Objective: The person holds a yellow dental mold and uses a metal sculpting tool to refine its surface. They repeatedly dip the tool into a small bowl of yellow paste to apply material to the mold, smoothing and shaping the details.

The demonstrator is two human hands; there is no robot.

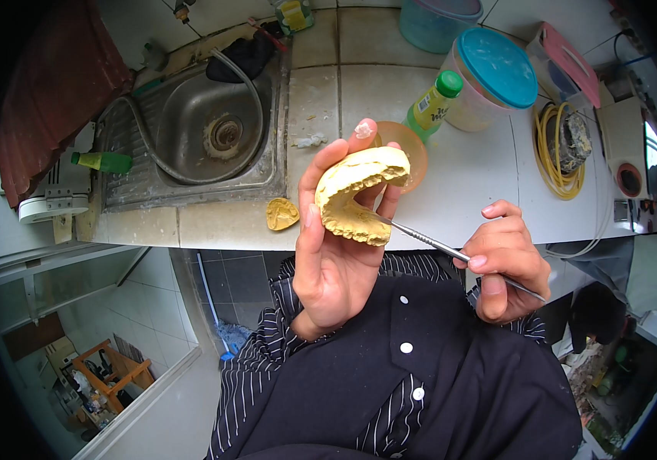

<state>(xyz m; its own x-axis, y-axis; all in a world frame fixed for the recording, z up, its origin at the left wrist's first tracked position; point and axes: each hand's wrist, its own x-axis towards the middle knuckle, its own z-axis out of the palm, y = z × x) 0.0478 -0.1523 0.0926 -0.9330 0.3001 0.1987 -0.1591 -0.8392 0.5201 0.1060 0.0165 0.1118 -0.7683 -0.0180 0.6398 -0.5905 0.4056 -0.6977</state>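
Note:
My left hand [334,280] holds up a yellow plaster dental cast [344,218], fingers wrapped behind it and thumb along its left side. The cast is horseshoe-shaped, with a row of bumpy teeth along the arch. Between thumb and fingers, my right hand [506,264] grips a thin metal dental carving tool [428,241] with a ribbed shank. The tool's tip reaches the inner part of the cast, near its lower arm. A second, smaller yellow plaster piece [282,215] lies on the counter edge, left of my left hand.
A steel sink [190,115] with a grey hose is at the left. Behind the cast stand an orange bowl [414,165], a green bottle [432,107] and a tub with a blue lid [497,67]. A coiled yellow hose [554,157] lies at the right of the tiled counter [228,227].

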